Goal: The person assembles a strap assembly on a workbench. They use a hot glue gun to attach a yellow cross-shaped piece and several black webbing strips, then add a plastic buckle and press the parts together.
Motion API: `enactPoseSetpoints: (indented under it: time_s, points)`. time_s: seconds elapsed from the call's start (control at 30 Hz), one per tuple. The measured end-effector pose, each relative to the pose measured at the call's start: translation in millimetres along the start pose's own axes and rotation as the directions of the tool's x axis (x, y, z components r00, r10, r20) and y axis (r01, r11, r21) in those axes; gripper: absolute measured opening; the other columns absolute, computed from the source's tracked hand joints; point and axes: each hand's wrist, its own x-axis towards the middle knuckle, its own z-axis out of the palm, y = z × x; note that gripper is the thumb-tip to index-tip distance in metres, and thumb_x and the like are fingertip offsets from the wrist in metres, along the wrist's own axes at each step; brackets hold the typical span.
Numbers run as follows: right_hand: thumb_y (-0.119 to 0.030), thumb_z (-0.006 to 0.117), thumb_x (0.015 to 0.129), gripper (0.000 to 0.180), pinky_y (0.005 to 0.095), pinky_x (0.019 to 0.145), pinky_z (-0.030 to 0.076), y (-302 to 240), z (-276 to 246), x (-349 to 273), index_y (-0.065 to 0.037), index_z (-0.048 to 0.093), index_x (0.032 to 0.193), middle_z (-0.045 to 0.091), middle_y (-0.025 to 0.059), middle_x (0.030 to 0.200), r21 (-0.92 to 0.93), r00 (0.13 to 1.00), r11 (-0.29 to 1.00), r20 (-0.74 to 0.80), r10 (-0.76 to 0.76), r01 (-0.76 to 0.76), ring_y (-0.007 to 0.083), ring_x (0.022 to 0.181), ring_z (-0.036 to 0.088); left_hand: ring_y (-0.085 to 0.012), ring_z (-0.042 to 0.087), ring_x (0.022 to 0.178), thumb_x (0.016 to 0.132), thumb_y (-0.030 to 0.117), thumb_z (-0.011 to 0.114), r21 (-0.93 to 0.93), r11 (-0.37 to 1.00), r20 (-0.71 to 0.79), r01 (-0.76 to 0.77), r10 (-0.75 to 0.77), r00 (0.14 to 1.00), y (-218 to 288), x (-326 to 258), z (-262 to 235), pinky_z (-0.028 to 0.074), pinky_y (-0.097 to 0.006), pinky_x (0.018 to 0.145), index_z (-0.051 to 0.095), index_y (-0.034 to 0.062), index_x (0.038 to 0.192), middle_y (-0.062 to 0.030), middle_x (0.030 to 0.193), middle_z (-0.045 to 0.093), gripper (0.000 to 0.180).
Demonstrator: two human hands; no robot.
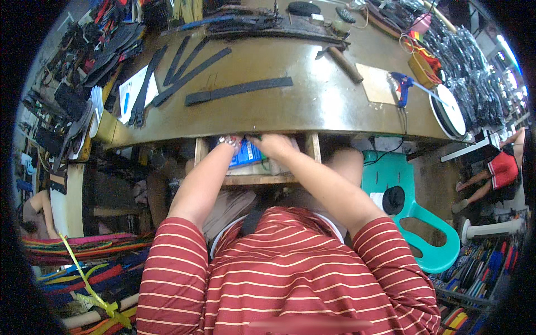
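Packet (244, 156), blue: lay in drawer (259, 180), between left hand (238, 139) and right hand (273, 146), left just beside; long axis unclear; both grips hidden, spread or pinching untellable.

Your hands (273, 146) are inside an open drawer (259, 180) under the counter (251, 121), a blue packet (244, 156) between them, with black strips (239, 91), a hammer (346, 65) and a glue gun (402, 87) on top.

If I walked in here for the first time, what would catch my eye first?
Probably the red shirt with pale stripes, filling the lower middle. Then the turquoise plastic chair on the right and, at the centre, the wearer's left hand and right hand in an open drawer, near a blue package.
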Motion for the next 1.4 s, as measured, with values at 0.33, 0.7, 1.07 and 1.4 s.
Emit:
enactPoseSetpoints:
  time_s: [0.33,0.7,1.07,1.4]
  points:
    - [-0.057,0.045,0.09,0.065,0.0426,0.105,0.037,2,-6,-7,-0.013,0.046,0.137,0.046,0.0213,0.139,0.089,0.993,0.992,-0.087,-0.082,0.089,0.0382,0.126,0.045,-0.0414,0.059,0.104,0.091,0.026,0.04,-0.03,0.999,-0.024,0.015,-0.016,1.0,-2,13,11,0.047,-0.046,0.092,0.063,0.0034,0.112,-0.0253,0.115,0.06,0.038]
    - [-0.042,0.044,0.094,0.053,0.0468,0.102,0.039,-1,6,-5,-0.005,0.048,0.133,0.047,0.0233,0.136,-0.086,0.987,0.996,-0.153,-0.043,0.03,0.0395,0.123,0.047,-0.0414,0.059,0.103,0.091,0.024,0.041,-0.007,1.0,-0.07,-0.017,0.017,0.997,-17,-31,22,0.047,-0.046,0.091,0.064,0.0036,0.111,-0.0252,0.115,0.061,0.037]
    - [-0.044,0.043,0.095,0.052,0.0469,0.094,0.045,7,-1,-12,0.001,0.063,0.111,0.061,0.027,0.112,-0.156,0.988,0.984,-0.109,-0.106,0.088,0.0404,0.106,0.059,-0.0406,0.064,0.081,0.094,0.025,0.046,0.163,0.9,0.297,-0.405,0.347,0.89,-10,-68,-51,0.051,-0.049,0.075,0.056,-0.0021,0.105,-0.026,0.088,0.065,0.031]
    - [-0.042,0.036,0.099,0.05,0.0479,0.092,0.047,16,3,-14,-0.001,0.064,0.107,0.064,0.0221,0.111,-0.161,0.976,0.974,-0.119,-0.181,0.161,0.0384,0.104,0.061,-0.0389,0.062,0.088,0.095,0.029,0.047,0.22,0.879,0.392,-0.423,0.318,0.864,-4,-71,-69,0.049,-0.047,0.081,0.053,-0.0042,0.111,-0.0246,0.093,0.064,0.037]
